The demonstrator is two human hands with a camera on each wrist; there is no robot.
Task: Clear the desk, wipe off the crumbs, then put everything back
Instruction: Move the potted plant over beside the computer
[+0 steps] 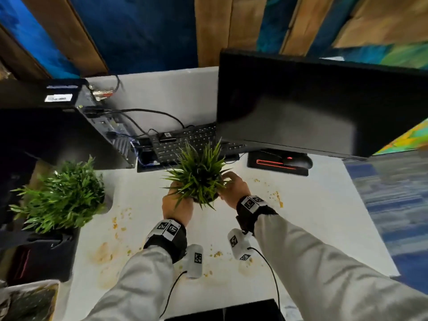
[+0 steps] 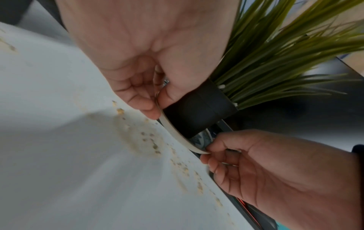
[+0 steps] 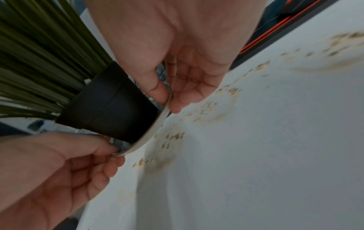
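Note:
A grassy green plant point(image 1: 199, 174) in a black pot point(image 2: 199, 112) stands on a white saucer point(image 2: 177, 135), close over the white desk point(image 1: 312, 216). My left hand point(image 2: 157, 104) pinches the saucer's left rim, thumb on top and fingers beneath. On the opposite rim my right hand point(image 3: 167, 101) pinches the same way. The head view shows both hands, left hand point(image 1: 176, 202) and right hand point(image 1: 234, 188), under the leaves, which hide the saucer. Yellowish crumbs point(image 1: 217, 253) and smears lie scattered over the desk around and below the hands.
A leafy second plant point(image 1: 62, 195) stands at the desk's left edge, above a black box point(image 1: 41, 258). A black keyboard point(image 1: 185, 142), monitor point(image 1: 312, 105), and mouse point(image 1: 298, 162) on a red-lined pad sit behind. A computer case point(image 1: 58, 130) with cables is at the back left.

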